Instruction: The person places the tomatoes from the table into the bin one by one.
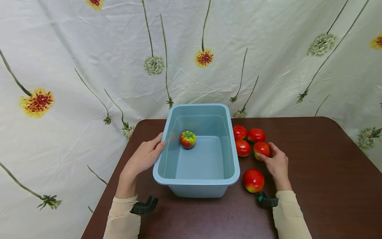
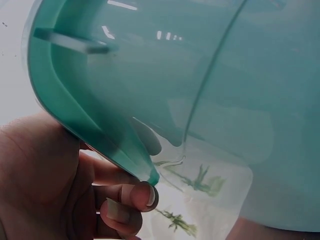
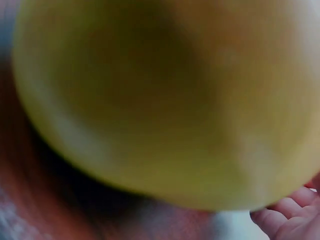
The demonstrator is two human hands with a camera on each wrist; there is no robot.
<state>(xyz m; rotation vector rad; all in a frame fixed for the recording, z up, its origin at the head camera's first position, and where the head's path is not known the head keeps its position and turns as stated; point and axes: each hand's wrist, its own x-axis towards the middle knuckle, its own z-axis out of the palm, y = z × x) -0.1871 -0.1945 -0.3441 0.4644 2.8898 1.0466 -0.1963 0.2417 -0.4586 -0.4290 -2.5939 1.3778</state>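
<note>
Two hands in play, and the right hand [image 1: 277,162] has the fruit: thumb on one side, fingers on the other, holding a red tomato [image 1: 261,149] between them, spread about as wide as the fruit itself. Resting or lifted? I cannot tell from this angle. Across the way, the left hand [image 1: 144,156] grips the left rim of the blue bin [image 1: 197,182], and the left wrist view gives us fingertips curled at the plastic lip.

Look just beside that held tomato: a back-right tomato [image 1: 256,135] behind it, a front-left tomato [image 1: 243,148] to its left, and a back-left tomato [image 1: 239,132] tucked close to the bin's right wall. Nearer the camera, a bigger-looking tomato [image 1: 253,180] sits apart, red on top, yellow low down, between the bin and the right wrist. The right wrist view is filled by a blurred yellow-green curve [image 3: 165,110]; whose, I cannot say.

And inside the bin, one tomato only, a red-and-yellow tomato [image 1: 187,139] with a green star on top, over toward the left wall.

Further out, dark bands, a left wristband [image 1: 144,205] and a right wristband [image 1: 268,200], sit by cream sleeves [image 1: 122,217], all above the dark brown counter [image 1: 322,186]. Behind everything hangs a pale cloth [image 1: 119,43] printed with flowers.
</note>
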